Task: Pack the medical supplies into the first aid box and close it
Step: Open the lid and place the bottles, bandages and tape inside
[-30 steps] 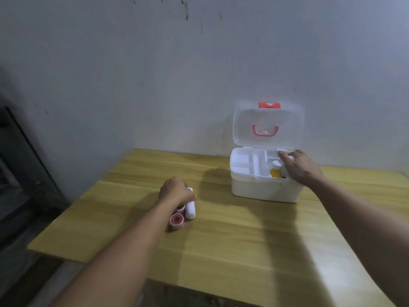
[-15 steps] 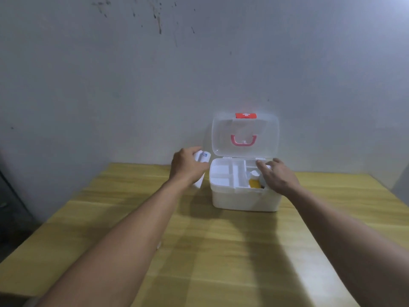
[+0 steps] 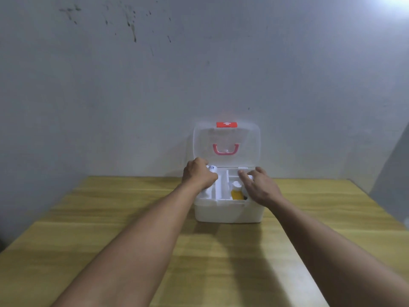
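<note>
My first aid box [image 3: 229,210], white plastic, stands at the far middle of a wooden table [image 3: 221,262], close to the wall [image 3: 199,74]. Its translucent lid [image 3: 226,144] is raised upright behind the box body, showing a pink carrying handle [image 3: 225,150] and, at the lid's upper edge, a red latch [image 3: 226,124] with a white cross. The box's top tray is split into compartments by white dividers.

My left hand [image 3: 199,176] is over the left compartments of the box, fingers curled around a white bottle [image 3: 212,167] with a blue-marked label; only the bottle's end shows past my fingers. My right hand [image 3: 257,187] lies over the right compartments, fingers bent downward around something white that is mostly hidden; I cannot tell whether it is gripped. Between my hands, in a compartment right of the box's centre, a yellow bottle [image 3: 236,192] with a white cap stands upright.

The table surface in front of the box is pale yellow wood grain in broad planks, crossed by the shadows of my forearms. The wall behind the box is grey-white plaster, with dark streaks and specks high above and left of the box. A bright glare fills the upper right corner of the room.
</note>
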